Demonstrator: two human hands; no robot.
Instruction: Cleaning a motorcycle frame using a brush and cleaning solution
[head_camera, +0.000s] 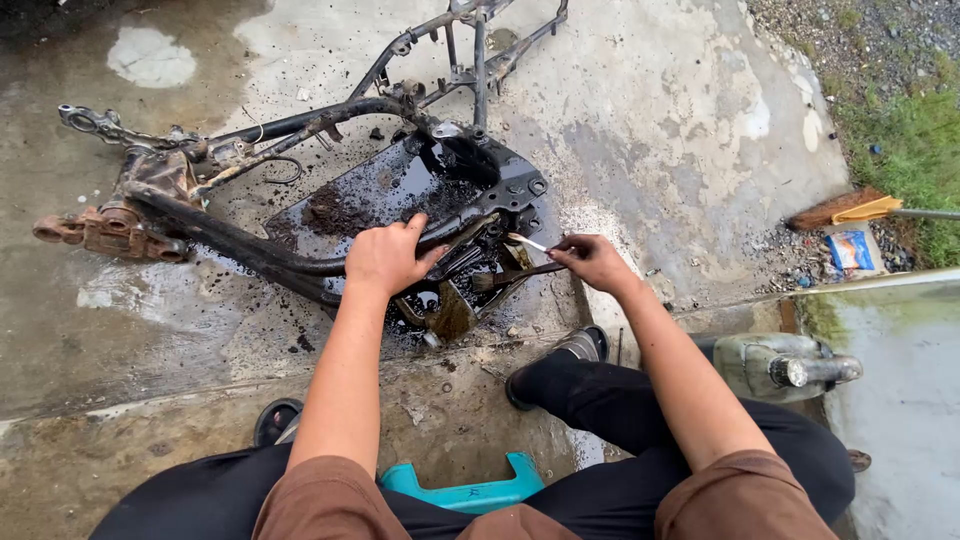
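A stripped, greasy scooter frame (300, 190) lies on its side on the wet concrete floor (650, 130), and every place here is told from it. The person sits on a low teal stool (465, 490) just on the near side of the frame, knees apart, feet planted beside its lower edge.

The left hand (385, 258) rests on the frame's thick black lower tube, fingers curled over it and thumb spread, pressing down rather than pinching anything. The right hand (592, 260) hovers at the frame's right end, fingers pressed together in a pinch around a dark brush (515, 275). The brush's long axis runs roughly level, handle toward the right hand and bristled end pointing left into the frame's oily lower cavity. A thin pale stick-like piece (527, 242) also shows at the fingertips; whether it is part of the brush or a separate thing cannot be told.

The cavity lies between the two hands, slightly nearer the right one, which is the one that reaches it.

Right of the frame, well apart, a broom head (835, 210) lies by the grass, a blue packet (850, 250) near it. A translucent jug (775, 365) stands beside the person's right leg. The frame's far rails are cut off at the top edge, and grime hides what sits inside the cavity.
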